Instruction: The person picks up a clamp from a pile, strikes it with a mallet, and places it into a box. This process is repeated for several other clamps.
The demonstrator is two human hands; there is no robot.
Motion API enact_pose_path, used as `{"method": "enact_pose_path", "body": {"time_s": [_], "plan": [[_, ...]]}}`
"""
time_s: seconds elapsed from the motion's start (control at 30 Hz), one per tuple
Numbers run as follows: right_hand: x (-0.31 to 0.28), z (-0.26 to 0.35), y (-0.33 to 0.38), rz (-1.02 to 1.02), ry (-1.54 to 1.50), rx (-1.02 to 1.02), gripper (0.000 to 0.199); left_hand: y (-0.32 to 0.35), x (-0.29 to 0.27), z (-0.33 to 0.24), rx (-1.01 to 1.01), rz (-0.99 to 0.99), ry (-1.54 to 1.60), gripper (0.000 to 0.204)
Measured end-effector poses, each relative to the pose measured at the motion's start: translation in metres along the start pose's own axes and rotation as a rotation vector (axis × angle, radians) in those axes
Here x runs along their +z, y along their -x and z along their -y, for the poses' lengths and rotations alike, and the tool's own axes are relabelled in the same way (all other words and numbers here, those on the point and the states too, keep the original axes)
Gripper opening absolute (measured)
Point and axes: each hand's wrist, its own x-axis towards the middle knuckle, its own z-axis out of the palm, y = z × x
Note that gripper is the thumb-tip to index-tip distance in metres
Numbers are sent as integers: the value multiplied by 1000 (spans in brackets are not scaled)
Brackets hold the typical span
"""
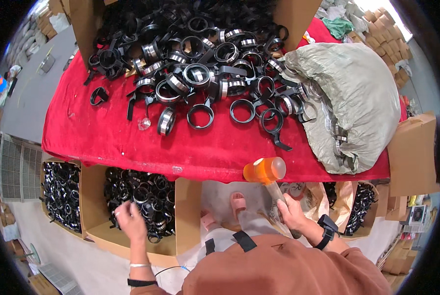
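Left hand (132,223), fingers bent, can't tell if holding anything, over cardboard box (188,216) of black rings (163,199); beyond it, ring pile (178,83) on red-covered worktop (131,147); orange mallet (265,170), head just beyond right hand (292,212), which is wrapped round its handle; grey sack (360,93) beyond and right of that hand.

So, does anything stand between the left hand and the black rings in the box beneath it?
Nothing visible does: the left hand appears over the open cardboard box, with black rings showing right beside it; this view can't settle contact.
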Motion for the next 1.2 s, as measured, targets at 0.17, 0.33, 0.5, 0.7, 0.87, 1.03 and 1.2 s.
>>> {"method": "enact_pose_path", "body": {"time_s": [0.17,0.33,0.5,0.7,0.87,1.03,1.2], "plan": [[-4,14,-4,5,50,-20,30,-42,71,-156,657,115,315,12],[-2,15,-2,12,29,-24,31,-97,125,-247,653,135,317,23],[0,15,0,-41,20,-50,32,-147,143,-308,469,241,-4,35],[-5,12,-4,-6,-51,-75,33,-153,123,-291,51,508,538,23],[-6,9,-2,19,-61,-7,34,-59,49,-213,-317,522,1109,20],[-5,17,-3,36,24,-22,35,26,62,-103,-711,681,1480,20],[-6,25,-3,81,-10,55,36,33,83,-94,-688,814,1231,22]]}}
